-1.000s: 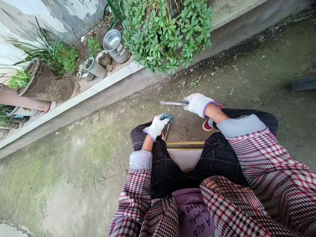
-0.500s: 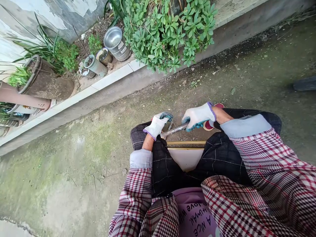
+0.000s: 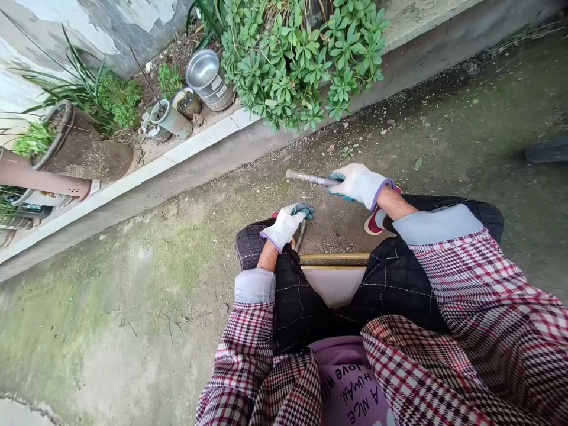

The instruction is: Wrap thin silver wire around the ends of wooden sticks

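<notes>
My right hand (image 3: 360, 182), in a white glove with teal-coated fingers, is closed around a grey stick (image 3: 313, 178) wound with thin silvery wire. The stick lies almost level above the ground, its free end pointing left. My left hand (image 3: 287, 223), gloved the same way, is closed with its fingertips curled together over a thin, ridged rod (image 3: 301, 233). This rod slants down toward my left knee, and its lower end is hidden there. A gap separates the two hands.
Below my knees is a pale seat with a gold-coloured metal bar (image 3: 335, 257). A raised planter edge (image 3: 199, 138) runs diagonally ahead, with a leafy bush (image 3: 302, 71), a metal pot (image 3: 208, 80) and several plant pots behind it. A dark object (image 3: 548, 151) lies at far right.
My right hand has lifted the wire-wound stick forward and away from my left hand, and its free end has swung up. My left hand has barely moved; the thin rod beneath it now shows more.
</notes>
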Demonstrator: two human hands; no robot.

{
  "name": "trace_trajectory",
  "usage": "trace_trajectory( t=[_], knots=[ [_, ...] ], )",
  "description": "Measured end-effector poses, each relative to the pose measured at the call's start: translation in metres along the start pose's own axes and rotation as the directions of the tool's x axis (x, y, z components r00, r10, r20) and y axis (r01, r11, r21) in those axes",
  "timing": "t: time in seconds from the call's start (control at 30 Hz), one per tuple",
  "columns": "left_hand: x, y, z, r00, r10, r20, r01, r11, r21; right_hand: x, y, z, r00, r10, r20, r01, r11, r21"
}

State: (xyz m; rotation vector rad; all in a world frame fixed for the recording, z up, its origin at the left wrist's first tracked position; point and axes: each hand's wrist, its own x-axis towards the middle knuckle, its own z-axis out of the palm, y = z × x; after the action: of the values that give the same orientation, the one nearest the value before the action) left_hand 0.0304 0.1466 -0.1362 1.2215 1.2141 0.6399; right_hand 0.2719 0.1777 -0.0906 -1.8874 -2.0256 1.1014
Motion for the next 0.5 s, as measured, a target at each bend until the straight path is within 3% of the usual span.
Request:
trace_trajectory(
  t=[0.07,0.13,0.23,0.33,0.37,0.43,0.5],
  knots=[
    [0.0,-0.001,-0.001,1.0,0.003,-0.001,-0.002,1.0,0.009,-0.008,-0.002,-0.001,0.997,-0.032,0.065,0.01,0.952,0.305],
    [0.0,0.0,-0.002,1.0,0.011,-0.022,-0.011,1.0,0.025,-0.016,-0.003,-0.002,0.973,-0.132,0.188,0.026,0.877,0.48],
    [-0.001,0.001,-0.005,0.998,0.02,-0.063,-0.016,0.998,0.054,-0.023,-0.003,-0.002,0.857,-0.28,0.432,0.065,0.891,0.448],
    [-0.001,0.003,-0.006,0.999,0.005,-0.051,0.0,0.996,0.093,-0.025,-0.003,0.003,0.749,-0.278,0.601,0.1,0.945,0.312],
    [-0.001,0.003,-0.006,0.999,0.003,-0.044,0.002,0.994,0.11,-0.026,-0.003,0.006,0.741,-0.243,0.626,0.103,0.962,0.252],
    [-0.001,0.003,-0.005,0.999,0.006,-0.053,0.002,0.99,0.138,-0.026,-0.004,0.012,0.774,-0.145,0.617,0.101,0.989,0.105],
    [-0.002,0.001,-0.005,0.997,0.012,-0.082,0.0,0.99,0.142,-0.024,-0.004,0.02,0.862,-0.066,0.502,0.088,0.996,-0.02]
  ],
)
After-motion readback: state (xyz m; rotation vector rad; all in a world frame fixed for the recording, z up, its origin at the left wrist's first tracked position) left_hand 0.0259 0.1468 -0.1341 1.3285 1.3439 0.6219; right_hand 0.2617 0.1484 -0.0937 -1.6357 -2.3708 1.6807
